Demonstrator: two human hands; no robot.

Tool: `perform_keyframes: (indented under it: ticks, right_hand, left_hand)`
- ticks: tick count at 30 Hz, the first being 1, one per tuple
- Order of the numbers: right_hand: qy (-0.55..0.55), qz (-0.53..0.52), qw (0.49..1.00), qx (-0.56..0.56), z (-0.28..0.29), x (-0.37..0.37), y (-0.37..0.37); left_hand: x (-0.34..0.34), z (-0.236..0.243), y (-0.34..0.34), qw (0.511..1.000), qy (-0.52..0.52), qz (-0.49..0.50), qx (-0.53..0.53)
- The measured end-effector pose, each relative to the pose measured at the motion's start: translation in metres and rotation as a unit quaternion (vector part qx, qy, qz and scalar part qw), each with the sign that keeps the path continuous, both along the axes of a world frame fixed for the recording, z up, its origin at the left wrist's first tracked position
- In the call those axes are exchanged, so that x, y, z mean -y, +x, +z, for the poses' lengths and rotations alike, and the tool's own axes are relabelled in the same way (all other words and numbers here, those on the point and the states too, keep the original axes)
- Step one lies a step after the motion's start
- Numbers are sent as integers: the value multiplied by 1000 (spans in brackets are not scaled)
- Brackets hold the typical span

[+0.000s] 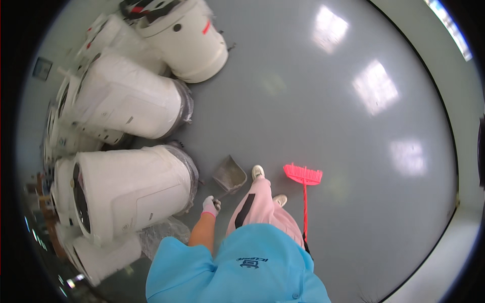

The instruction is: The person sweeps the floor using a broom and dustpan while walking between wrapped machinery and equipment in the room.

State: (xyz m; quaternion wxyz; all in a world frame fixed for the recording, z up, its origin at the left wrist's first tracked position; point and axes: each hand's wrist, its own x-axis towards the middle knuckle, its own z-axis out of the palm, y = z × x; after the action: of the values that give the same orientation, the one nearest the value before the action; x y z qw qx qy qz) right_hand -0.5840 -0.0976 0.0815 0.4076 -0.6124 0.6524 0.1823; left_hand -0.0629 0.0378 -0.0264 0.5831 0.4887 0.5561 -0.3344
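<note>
My left hand (211,205), in a white glove with a pink cuff, is closed on the handle of a grey dustpan (228,174). The pan rests on the floor left of my shoes. To the right of my legs a pink broom (303,174) has its bristles on the floor; its red handle runs back beside my pink trousers and disappears at my blue shirt. My right hand is hidden there behind my body.
Several large white cylindrical units (129,192), some in plastic wrap, crowd the left side. Loose clear plastic (159,237) lies near my left arm. The grey floor (364,192) stretches to a pale wall (465,242) curving along the right.
</note>
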Motion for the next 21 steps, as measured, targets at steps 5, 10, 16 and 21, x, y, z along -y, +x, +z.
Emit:
perform_keyframes:
  ticks: [5,10,16,21]
  right_hand:
    - [-25,76,997,-9,27,82,69]
    - [6,77,995,62,-20,189,202]
    - [-12,183,977,105,-85,257,490]
    - [29,205,974,94,-99,215,579]
  left_hand:
    - [-29,-8,4,998,26,44,-48]
    - [-44,2,14,998,4,10,-60]
    - [-38,5,7,996,-5,46,-75]
    - [-39,6,-13,994,-21,58,-85]
